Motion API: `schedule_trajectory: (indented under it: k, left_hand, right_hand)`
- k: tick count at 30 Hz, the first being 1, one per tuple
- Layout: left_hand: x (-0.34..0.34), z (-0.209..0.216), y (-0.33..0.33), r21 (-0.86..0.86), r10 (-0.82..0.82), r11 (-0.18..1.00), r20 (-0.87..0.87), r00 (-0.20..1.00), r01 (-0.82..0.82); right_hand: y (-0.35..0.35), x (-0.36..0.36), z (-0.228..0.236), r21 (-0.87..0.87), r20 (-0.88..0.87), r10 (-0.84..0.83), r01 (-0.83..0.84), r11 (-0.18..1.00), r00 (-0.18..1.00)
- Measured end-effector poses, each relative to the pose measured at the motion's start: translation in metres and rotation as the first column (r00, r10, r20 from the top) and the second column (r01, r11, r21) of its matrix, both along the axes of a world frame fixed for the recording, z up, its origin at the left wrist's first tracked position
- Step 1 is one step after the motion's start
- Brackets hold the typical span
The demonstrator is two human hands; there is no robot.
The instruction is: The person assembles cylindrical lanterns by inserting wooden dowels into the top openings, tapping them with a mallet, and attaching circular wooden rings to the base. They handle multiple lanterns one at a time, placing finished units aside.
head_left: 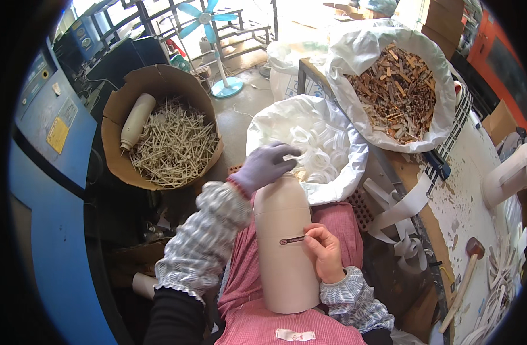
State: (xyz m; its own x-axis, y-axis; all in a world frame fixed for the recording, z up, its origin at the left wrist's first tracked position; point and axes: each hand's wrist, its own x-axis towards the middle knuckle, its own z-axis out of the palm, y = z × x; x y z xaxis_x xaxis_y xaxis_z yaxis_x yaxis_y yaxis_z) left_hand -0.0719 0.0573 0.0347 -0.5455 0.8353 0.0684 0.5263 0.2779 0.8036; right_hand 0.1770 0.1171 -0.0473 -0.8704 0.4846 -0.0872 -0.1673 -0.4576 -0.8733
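A beige plastic bottle-shaped cylinder (283, 270) lies along my lap, its narrower end pointing away from me. My left hand (269, 167), in a grey-purple glove, is over that far end with its fingers stretched out and somewhat apart; nothing shows in them. Bare, my right hand (325, 250) pinches one end of a small dark strip (292, 240) with a rounded tip. The strip lies across the cylinder's side, and whether it is stuck there I cannot tell. Just beyond the left fingers is a white sack (263, 129) of clear, curled plastic rings (318, 161).
At left, a cardboard drum (111, 115) holds thin beige sprues and another cylinder (138, 122). A white bag (355, 49) of brown strips sits back right. On the right-hand bench (459, 207) lies a mallet (467, 276). A blue fan (226, 86) stands behind.
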Motion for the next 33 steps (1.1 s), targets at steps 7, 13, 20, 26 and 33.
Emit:
schedule_trajectory:
  k: [7, 13, 20, 26, 33]
  left_hand:
    - [0.007, -0.058, -0.076, 0.245, -0.139, 0.969, 0.469, 0.872, 0.023]
    - [0.014, -0.078, -0.051, 0.374, -0.225, 0.925, 0.391, 0.893, 0.069]
    - [0.022, -0.077, -0.032, 0.353, -0.265, 0.916, 0.170, 0.949, 0.192]
    - [0.009, -0.076, -0.035, 0.297, -0.393, 0.893, 0.146, 0.908, 0.339]
    - [0.009, -0.067, -0.037, 0.214, -0.419, 0.897, 0.128, 0.899, 0.388]
  right_hand:
    - [0.000, -0.028, 0.012, -0.029, 0.080, -0.008, 0.010, 1.000, 0.997]
    - [0.007, -0.028, 0.032, -0.055, 0.187, -0.080, 0.092, 0.994, 0.979]
    - [-0.010, -0.023, 0.039, 0.062, 0.231, -0.208, 0.199, 0.978, 0.950]
    - [-0.011, -0.023, 0.035, 0.104, 0.255, -0.243, 0.223, 0.969, 0.936]
    - [-0.006, -0.021, 0.029, 0.118, 0.269, -0.249, 0.225, 0.967, 0.930]
